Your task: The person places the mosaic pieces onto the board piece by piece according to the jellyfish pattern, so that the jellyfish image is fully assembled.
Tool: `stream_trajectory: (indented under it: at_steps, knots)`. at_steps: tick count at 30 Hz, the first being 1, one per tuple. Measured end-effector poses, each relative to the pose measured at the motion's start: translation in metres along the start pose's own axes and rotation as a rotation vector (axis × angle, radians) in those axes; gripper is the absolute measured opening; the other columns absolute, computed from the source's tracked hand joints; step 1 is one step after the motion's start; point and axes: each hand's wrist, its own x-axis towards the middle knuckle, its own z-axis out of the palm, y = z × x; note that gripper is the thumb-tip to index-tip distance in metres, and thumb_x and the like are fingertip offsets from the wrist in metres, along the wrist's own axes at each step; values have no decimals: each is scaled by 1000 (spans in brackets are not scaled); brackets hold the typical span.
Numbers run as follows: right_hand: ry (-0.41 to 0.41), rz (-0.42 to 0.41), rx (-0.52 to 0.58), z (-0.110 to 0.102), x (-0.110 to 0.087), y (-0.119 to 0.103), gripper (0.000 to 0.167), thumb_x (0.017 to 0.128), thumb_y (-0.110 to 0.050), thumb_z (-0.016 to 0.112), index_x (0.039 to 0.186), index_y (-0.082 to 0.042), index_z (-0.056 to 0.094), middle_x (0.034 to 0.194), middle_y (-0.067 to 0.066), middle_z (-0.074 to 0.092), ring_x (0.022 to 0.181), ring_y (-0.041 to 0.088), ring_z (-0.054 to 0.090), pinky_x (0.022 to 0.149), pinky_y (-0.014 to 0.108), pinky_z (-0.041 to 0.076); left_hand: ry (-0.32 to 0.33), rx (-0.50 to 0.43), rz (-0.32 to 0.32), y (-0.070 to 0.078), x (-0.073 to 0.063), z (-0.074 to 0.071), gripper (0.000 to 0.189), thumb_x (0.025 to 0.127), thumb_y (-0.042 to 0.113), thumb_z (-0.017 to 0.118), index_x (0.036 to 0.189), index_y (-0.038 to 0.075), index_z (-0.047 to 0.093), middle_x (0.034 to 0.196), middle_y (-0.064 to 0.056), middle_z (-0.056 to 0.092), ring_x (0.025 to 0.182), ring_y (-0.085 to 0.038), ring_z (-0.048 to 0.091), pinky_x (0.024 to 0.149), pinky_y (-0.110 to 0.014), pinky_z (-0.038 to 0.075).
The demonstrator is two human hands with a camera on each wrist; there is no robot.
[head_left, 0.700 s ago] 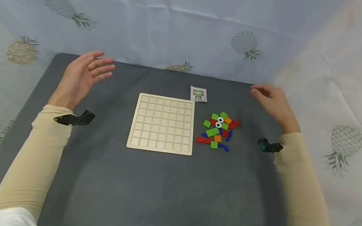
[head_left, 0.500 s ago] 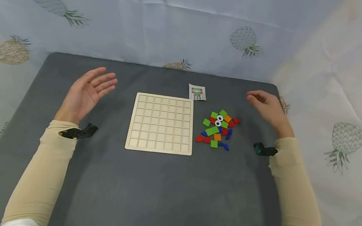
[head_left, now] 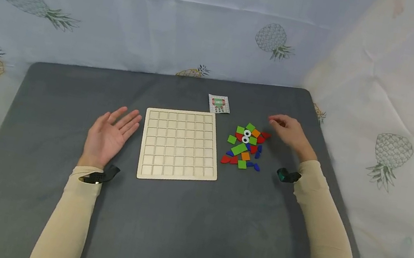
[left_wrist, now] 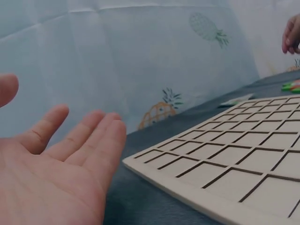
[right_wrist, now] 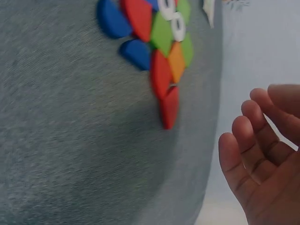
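A pale wooden board [head_left: 179, 145] with a grid of square recesses lies flat in the middle of the table. Just left of it the left hand [head_left: 108, 137] hovers palm up, its fingers extended and holding nothing; in the left wrist view the fingers [left_wrist: 101, 145] are beside the board's corner. To the board's right lies a cluster of flat coloured pieces, among them a long green piece [head_left: 239, 149], an orange square [head_left: 245, 156], a red piece [head_left: 225, 159] and white rings [head_left: 245, 139]. Beyond the cluster, the right hand [head_left: 290, 131] hangs with loosely bent fingers and nothing in them.
A small printed card or packet [head_left: 219, 104] lies behind the board's far right corner. The dark grey table [head_left: 175, 219] has a rounded far right corner. Behind and to the right hangs a pale curtain [head_left: 146, 23] printed with pineapples. Each wrist wears a black band [head_left: 100, 174].
The left hand has come nearer and to the right, close to the board's left edge. The right hand has moved slightly nearer and left, toward the pieces. The head view has shifted.
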Motion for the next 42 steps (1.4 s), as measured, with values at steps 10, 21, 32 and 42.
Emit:
stream_trajectory:
  at_steps: [10,21,32,42]
  knots:
    - [-52,-6,-138,15,6,21,40,108,-16,41,142,0,55,135,26,47,109,39,50,94,55,45,-126,-165,-102,-25,-1,-6,56,111,33,14,159,6,30,171,-16,-8,157,-39,19,130,-46,18]
    - [-89,-54,-222,26,11,28,38,106,-11,50,140,5,56,135,29,51,122,46,52,106,63,42,16,429,41,-31,-3,-2,50,112,21,38,157,2,30,164,-17,32,149,-28,41,123,-38,36]
    - [-56,-42,-214,33,6,32,35,104,-14,55,134,3,60,123,27,54,108,43,57,97,59,48,76,1821,118,-34,-2,-1,67,92,28,75,152,13,49,163,-10,40,159,-39,10,126,-61,-7]
    - [-11,16,-143,35,6,34,29,104,-17,57,127,0,62,123,24,56,111,41,57,98,58,48,46,1966,-7,-36,-2,1,70,94,42,70,154,16,46,167,-4,32,160,-36,5,128,-56,-10]
